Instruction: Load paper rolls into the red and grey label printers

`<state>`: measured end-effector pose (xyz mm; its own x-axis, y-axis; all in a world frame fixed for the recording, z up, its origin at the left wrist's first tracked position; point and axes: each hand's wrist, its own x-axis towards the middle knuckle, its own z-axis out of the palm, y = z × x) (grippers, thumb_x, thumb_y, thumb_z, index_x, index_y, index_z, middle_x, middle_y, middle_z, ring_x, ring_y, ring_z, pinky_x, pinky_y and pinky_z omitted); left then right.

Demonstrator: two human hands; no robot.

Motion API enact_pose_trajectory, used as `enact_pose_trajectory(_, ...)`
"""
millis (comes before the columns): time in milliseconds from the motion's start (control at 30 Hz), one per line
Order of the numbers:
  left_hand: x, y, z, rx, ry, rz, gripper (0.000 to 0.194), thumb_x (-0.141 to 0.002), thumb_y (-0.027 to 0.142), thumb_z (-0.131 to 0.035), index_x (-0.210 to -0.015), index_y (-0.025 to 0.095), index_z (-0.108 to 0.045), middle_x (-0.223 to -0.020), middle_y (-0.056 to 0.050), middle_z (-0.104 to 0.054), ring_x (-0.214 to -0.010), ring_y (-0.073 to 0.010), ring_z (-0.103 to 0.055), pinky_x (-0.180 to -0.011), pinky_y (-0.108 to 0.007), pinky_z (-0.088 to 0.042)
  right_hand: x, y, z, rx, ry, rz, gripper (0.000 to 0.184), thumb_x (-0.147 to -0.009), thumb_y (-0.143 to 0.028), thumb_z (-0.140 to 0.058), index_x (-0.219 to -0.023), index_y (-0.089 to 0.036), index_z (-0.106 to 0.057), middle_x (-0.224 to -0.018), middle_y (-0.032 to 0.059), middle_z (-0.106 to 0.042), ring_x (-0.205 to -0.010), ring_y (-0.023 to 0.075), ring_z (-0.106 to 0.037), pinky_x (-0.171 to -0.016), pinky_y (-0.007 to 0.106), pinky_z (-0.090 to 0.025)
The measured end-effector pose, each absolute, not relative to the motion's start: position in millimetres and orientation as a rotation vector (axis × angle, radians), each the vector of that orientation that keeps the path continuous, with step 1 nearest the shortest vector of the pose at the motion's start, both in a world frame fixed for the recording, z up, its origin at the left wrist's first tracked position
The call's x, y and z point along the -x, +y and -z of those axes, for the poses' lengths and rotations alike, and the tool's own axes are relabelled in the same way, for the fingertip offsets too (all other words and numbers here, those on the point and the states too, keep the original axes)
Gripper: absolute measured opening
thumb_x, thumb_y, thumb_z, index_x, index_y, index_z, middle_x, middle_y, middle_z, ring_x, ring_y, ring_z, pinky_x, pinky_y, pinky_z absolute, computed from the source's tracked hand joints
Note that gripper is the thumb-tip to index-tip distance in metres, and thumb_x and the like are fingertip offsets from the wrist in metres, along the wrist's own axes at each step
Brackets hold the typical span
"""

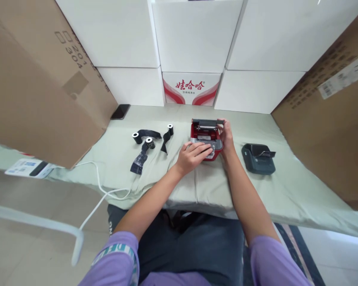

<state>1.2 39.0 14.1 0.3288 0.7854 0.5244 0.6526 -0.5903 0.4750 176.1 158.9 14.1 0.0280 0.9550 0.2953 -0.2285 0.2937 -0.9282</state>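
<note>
A small red and dark grey printer (206,139) stands on the cloth-covered table with its lid (208,122) raised at the back, showing a silver roller inside. My left hand (191,155) holds its front part, fingers laid across the grey front cover. My right hand (226,135) grips its right side, fingertips up by the raised lid; some of those fingers are hidden. To the left lie three small rolls of black strip: one partly unrolled (137,138), one with a crumpled tail toward me (150,143), and one farther right (170,129).
A dark grey device (259,159) with a raised flap sits to the right. Large cardboard boxes flank the table at left (41,87) and right (328,131). White boxes (197,37) form a wall behind. A phone (120,111) and a white cable (98,178) lie left.
</note>
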Motion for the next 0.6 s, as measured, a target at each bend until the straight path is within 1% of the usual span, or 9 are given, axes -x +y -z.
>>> enact_pose_trajectory(67,-1,39,-12,-2.411,1.34,-1.102,0.033,-0.106,0.033,-0.05,-0.122,0.043,-0.077,-0.137,0.0,-0.074,-0.135,-0.0235,-0.066,-0.116,-0.051,-0.042,-178,154,-15,0.759,-1.164,-1.08,0.038,-0.085,-0.064,-0.059,-0.094,-0.028,-0.062,-0.135,0.0046,-0.065,-0.132,0.0281,-0.059,-0.109,0.046,-0.052)
enact_pose_trajectory(100,-1,39,-12,-2.416,1.348,-1.101,0.034,-0.106,0.033,-0.05,-0.123,0.043,-0.077,-0.137,0.0,-0.075,-0.135,-0.0237,-0.066,-0.116,-0.051,-0.042,-179,152,-15,0.747,-1.165,-1.086,0.034,-0.083,-0.06,-0.061,-0.089,-0.027,-0.061,-0.136,0.0049,-0.065,-0.134,0.0293,-0.059,-0.111,0.047,-0.05)
enact_pose_trajectory(133,0,39,-11,-2.421,1.354,-1.102,0.034,-0.106,0.034,-0.05,-0.123,0.043,-0.077,-0.137,-0.001,-0.075,-0.134,-0.024,-0.066,-0.116,-0.051,-0.042,-180,149,-14,0.745,-1.173,-1.094,0.03,-0.08,-0.055,-0.063,-0.088,-0.026,-0.06,-0.137,0.0049,-0.065,-0.135,0.0304,-0.058,-0.112,0.048,-0.049)
enact_pose_trajectory(200,1,39,-10,-2.425,1.367,-1.112,0.033,-0.106,0.036,-0.05,-0.124,0.042,-0.077,-0.137,-0.001,-0.074,-0.134,-0.0251,-0.066,-0.116,-0.05,-0.04,-182,146,-13,0.745,-1.174,-1.129,0.027,-0.075,-0.047,-0.065,-0.094,-0.027,-0.063,-0.136,0.0046,-0.068,-0.135,0.0315,-0.058,-0.114,0.05,-0.047)
enact_pose_trajectory(233,1,39,-9,-2.421,1.387,-1.129,0.033,-0.106,0.038,-0.05,-0.125,0.042,-0.077,-0.139,-0.002,-0.074,-0.135,-0.0259,-0.065,-0.117,-0.05,-0.039,-183,144,-12,0.743,-1.169,-1.157,0.032,-0.073,-0.044,-0.066,-0.1,-0.028,-0.065,-0.134,0.0044,-0.069,-0.133,0.0315,-0.059,-0.114,0.05,-0.047)
enact_pose_trajectory(300,2,39,-10,-2.396,1.473,-1.194,0.034,-0.104,0.044,-0.054,-0.131,0.039,-0.074,-0.144,-0.005,-0.07,-0.139,-0.0286,-0.062,-0.119,-0.05,-0.036,-185,144,-9,0.746,-1.141,-1.223,0.047,-0.068,-0.037,-0.067,-0.114,-0.029,-0.065,-0.127,0.0041,-0.073,-0.128,0.0304,-0.062,-0.112,0.049,-0.049)
enact_pose_trajectory(367,3,39,-12,-2.354,1.581,-1.263,0.044,-0.1,0.052,-0.06,-0.14,0.035,-0.069,-0.151,-0.009,-0.065,-0.145,-0.0318,-0.056,-0.121,-0.05,-0.033,-188,146,-5,0.761,-1.105,-1.277,0.058,-0.065,-0.033,-0.067,-0.122,-0.029,-0.064,-0.123,0.0035,-0.075,-0.122,0.0293,-0.066,-0.11,0.047,-0.051)
enact_pose_trajectory(467,5,39,-15,-2.301,1.662,-1.274,0.061,-0.095,0.059,-0.065,-0.149,0.031,-0.061,-0.154,-0.012,-0.062,-0.149,-0.0342,-0.051,-0.123,-0.049,-0.03,-190,151,-2,0.794,-1.078,-1.286,0.062,-0.062,-0.032,-0.069,-0.124,-0.029,-0.064,-0.122,0.0037,-0.075,-0.121,0.0291,-0.067,-0.107,0.046,-0.053)
enact_pose_trajectory(600,7,40,-19,-2.268,1.648,-1.267,0.065,-0.093,0.06,-0.068,-0.149,0.028,-0.06,-0.15,-0.012,-0.065,-0.147,-0.033,-0.053,-0.123,-0.046,-0.027,-190,155,-1,0.812,-1.084,-1.262,0.063,-0.06,-0.033,-0.069,-0.123,-0.027,-0.065,-0.118,0.0048,-0.076,-0.12,0.0304,-0.068,-0.106,0.047,-0.054)
